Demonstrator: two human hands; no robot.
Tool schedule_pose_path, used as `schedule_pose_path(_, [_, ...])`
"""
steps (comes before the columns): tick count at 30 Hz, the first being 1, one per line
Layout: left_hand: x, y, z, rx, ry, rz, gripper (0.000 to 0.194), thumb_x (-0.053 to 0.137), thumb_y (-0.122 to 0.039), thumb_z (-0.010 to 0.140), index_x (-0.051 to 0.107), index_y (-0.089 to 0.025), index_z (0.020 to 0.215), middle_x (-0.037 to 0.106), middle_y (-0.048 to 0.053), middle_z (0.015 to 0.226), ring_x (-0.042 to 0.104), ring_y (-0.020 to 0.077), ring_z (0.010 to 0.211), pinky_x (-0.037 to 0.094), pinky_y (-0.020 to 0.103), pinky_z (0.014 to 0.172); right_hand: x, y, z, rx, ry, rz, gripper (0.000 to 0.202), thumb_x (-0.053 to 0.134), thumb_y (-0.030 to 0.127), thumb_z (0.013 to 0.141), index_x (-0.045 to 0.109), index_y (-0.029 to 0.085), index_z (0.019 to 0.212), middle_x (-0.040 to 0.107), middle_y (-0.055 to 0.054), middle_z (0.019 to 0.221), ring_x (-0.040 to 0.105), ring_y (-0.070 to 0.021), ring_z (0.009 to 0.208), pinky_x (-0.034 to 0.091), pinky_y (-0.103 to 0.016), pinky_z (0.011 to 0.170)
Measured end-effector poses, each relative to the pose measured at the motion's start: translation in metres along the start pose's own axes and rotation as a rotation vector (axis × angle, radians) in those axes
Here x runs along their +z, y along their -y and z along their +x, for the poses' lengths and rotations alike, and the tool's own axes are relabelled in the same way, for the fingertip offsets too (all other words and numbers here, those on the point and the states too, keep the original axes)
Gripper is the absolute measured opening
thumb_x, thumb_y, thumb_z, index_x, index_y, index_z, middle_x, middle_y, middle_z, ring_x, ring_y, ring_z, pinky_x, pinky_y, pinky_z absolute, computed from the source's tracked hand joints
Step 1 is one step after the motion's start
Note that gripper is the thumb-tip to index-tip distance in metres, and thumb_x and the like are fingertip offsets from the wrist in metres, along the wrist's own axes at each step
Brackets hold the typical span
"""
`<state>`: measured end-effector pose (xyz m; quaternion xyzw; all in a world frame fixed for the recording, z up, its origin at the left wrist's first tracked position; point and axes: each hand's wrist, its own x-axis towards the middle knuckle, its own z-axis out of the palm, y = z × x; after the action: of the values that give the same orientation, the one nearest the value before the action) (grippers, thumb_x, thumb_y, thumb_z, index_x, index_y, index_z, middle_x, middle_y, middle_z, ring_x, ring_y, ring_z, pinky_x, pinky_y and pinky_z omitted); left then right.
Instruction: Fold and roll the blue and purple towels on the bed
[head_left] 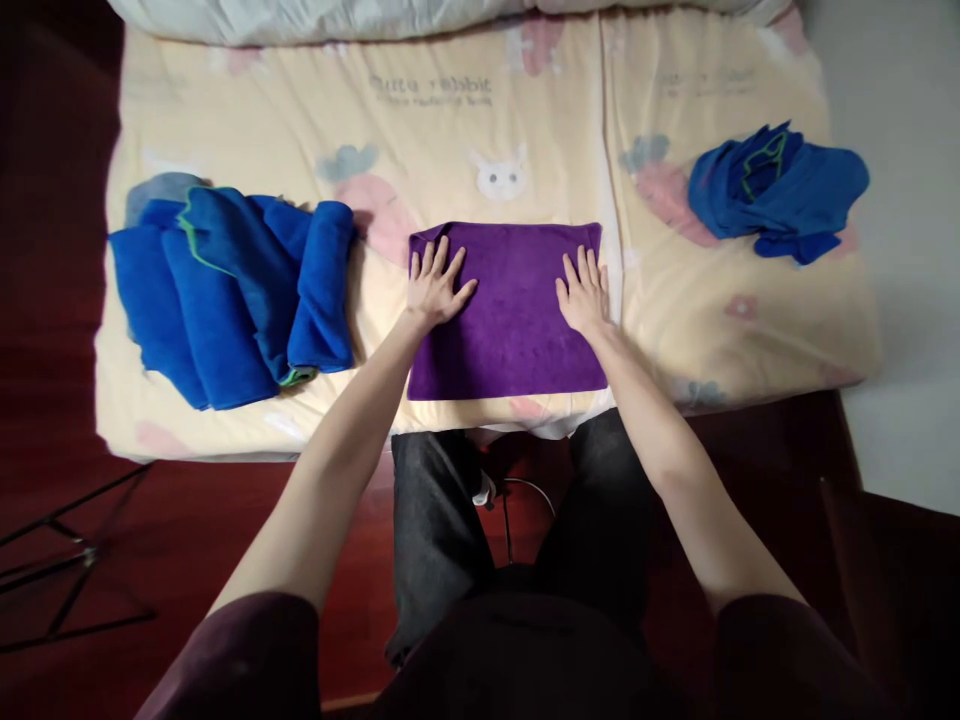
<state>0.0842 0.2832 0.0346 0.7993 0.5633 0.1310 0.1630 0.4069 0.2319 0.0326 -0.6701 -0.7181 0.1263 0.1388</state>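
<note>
A purple towel (517, 340) lies spread out flat in front of me on the bed, its far left corner slightly folded over. My left hand (436, 285) rests palm down on the towel's left side, fingers spread, just below that folded corner. Near the right edge, my right hand (585, 290) also presses flat on the cloth with its fingers apart. Neither hand grips anything. To the left, several blue towels (217, 300) with green edging lie rolled or bunched together. A crumpled blue towel (780, 190) with a green edge sits off to the right.
The bed is covered by a cream sheet (450, 140) printed with rabbits and carrots. A white quilt (300, 20) runs along its far side. Black metal stand legs (82, 555) are on the dark red floor at left. A pale wall (892, 250) borders the right.
</note>
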Motion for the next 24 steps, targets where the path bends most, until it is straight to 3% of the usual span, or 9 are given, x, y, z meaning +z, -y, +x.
schedule_pose_path(5, [-0.007,0.024,0.030,-0.130,-0.012,0.011,0.094,0.038,-0.080,0.099,0.037,-0.019,0.170,0.025,0.014,0.179,0.007,0.0406,0.168,0.003,0.066,0.134,-0.006,-0.005,-0.007,-0.046,0.068,-0.053,0.078,0.047,0.048,0.107,0.023,0.014,0.174,0.013,-0.016,0.182,0.006,-0.0382,0.169,0.004,-0.072,0.133])
schedule_pose_path(10, [-0.008,0.041,0.058,-0.201,-0.021,0.000,0.090,0.036,-0.075,0.102,0.034,-0.018,0.171,0.020,0.012,0.180,0.003,0.0376,0.169,-0.003,0.063,0.135,-0.001,-0.028,0.043,0.022,0.074,-0.067,0.081,0.043,0.052,0.108,0.022,0.009,0.173,0.013,-0.018,0.181,0.006,-0.0383,0.169,0.002,-0.071,0.134])
schedule_pose_path(13, [-0.005,0.036,0.052,-0.160,-0.092,-0.048,0.085,0.035,-0.070,0.105,0.035,-0.017,0.171,0.020,0.012,0.180,0.000,0.0352,0.169,-0.007,0.062,0.136,0.003,-0.030,0.065,0.042,0.017,-0.012,0.077,0.040,0.048,0.109,0.022,0.008,0.173,0.016,-0.018,0.181,0.005,-0.0381,0.169,-0.002,-0.072,0.133])
schedule_pose_path(15, [-0.002,0.023,0.029,-0.068,-0.131,-0.082,0.082,0.037,-0.068,0.106,0.037,-0.016,0.169,0.022,0.013,0.180,0.001,0.0346,0.169,-0.006,0.062,0.135,0.001,-0.020,0.059,0.017,-0.032,0.043,0.076,0.040,0.045,0.109,0.022,0.007,0.172,0.017,-0.018,0.180,0.003,-0.0379,0.169,-0.005,-0.072,0.133])
schedule_pose_path(17, [0.002,0.002,-0.009,0.039,-0.118,-0.092,0.080,0.040,-0.065,0.106,0.039,-0.016,0.169,0.024,0.014,0.179,0.004,0.0345,0.169,-0.002,0.063,0.136,-0.002,-0.002,0.031,-0.057,-0.041,0.101,0.075,0.042,0.043,0.109,0.023,0.007,0.172,0.017,-0.017,0.181,0.004,-0.0369,0.170,-0.004,-0.071,0.133])
schedule_pose_path(21, [0.009,-0.043,-0.114,0.092,-0.033,-0.050,0.069,0.040,-0.052,0.109,0.038,-0.021,0.169,0.021,0.011,0.180,0.011,0.0322,0.169,0.008,0.058,0.138,-0.011,0.028,-0.067,-0.213,0.060,0.171,0.072,0.046,0.042,0.108,0.029,0.013,0.172,0.024,-0.014,0.179,0.015,-0.0329,0.169,0.006,-0.065,0.137])
schedule_pose_path(24, [0.008,-0.057,-0.190,0.066,0.004,-0.029,0.067,0.040,-0.046,0.109,0.036,-0.021,0.170,0.020,0.012,0.180,0.013,0.0320,0.169,0.011,0.059,0.138,-0.017,0.030,-0.139,-0.196,0.060,0.174,0.068,0.048,0.037,0.108,0.034,0.015,0.171,0.026,-0.013,0.178,0.020,-0.0321,0.168,0.011,-0.063,0.138])
